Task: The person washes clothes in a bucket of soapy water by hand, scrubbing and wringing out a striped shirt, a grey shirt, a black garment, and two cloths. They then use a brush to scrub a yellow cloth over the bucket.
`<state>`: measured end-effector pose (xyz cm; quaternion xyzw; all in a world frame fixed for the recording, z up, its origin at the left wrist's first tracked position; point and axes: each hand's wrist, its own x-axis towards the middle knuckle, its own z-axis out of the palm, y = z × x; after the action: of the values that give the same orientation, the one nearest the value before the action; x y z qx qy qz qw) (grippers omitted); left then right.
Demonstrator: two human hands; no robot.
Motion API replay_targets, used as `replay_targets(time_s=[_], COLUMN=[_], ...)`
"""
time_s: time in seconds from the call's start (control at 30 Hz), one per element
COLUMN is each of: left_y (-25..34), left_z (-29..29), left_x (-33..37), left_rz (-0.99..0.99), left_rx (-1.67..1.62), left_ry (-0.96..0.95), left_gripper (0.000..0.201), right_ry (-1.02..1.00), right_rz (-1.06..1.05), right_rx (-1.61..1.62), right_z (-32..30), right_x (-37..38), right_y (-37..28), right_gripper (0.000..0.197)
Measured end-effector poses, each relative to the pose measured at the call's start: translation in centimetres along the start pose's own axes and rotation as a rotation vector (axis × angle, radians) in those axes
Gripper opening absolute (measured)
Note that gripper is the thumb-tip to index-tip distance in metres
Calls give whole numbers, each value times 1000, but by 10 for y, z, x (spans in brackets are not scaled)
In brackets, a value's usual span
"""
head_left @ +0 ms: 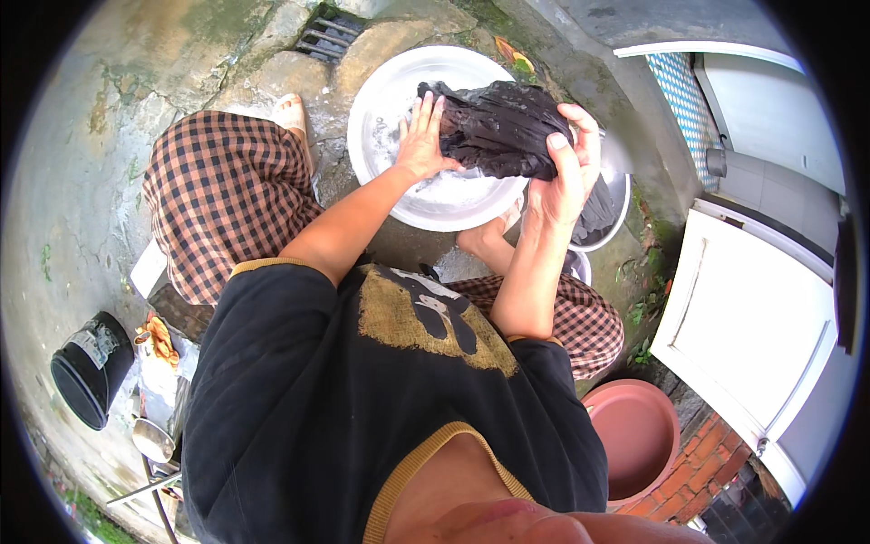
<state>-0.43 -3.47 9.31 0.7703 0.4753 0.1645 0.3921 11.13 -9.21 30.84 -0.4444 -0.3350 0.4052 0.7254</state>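
A wet black cloth garment [503, 127] is bunched up over a round white basin [361, 150] with whitish, sudsy water in it. At the garment's right end, my right hand [569, 172] grips the cloth with the thumb on top. My left hand [421, 140] has its fingers stretched out and lies against the garment's left edge, inside the basin. Which part of the garment this is, I cannot tell from the folds.
Right of the basin stands a smaller white basin [623, 195] holding dark cloth [595, 214]. A reddish-brown tub [632, 433] sits behind my right side, near a white door [757, 317]. A black bucket [91, 370] is at far left, a drain grate [328, 38] ahead.
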Motion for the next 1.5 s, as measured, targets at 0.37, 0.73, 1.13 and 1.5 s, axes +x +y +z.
replay_targets(time_s=[0.37,0.73,1.13,1.5], left_y=[10,70,49,-18], left_z=[-40,-57,-28,-62], left_x=[44,28,20,19], left_rz=[-60,-168,-211,-203], left_rx=[-855,-1748,-2058,-867], left_ry=[508,281,-132,-832], left_gripper=[20,19,36,89], right_ry=[134,251,352,322], right_rz=[-113,500,343,49], right_rx=[105,865,680,82], right_z=[-61,-76,-70,-112], right_x=[5,-27,-21,16], right_y=[1,169,140,83], right_gripper=[39,49,53,30])
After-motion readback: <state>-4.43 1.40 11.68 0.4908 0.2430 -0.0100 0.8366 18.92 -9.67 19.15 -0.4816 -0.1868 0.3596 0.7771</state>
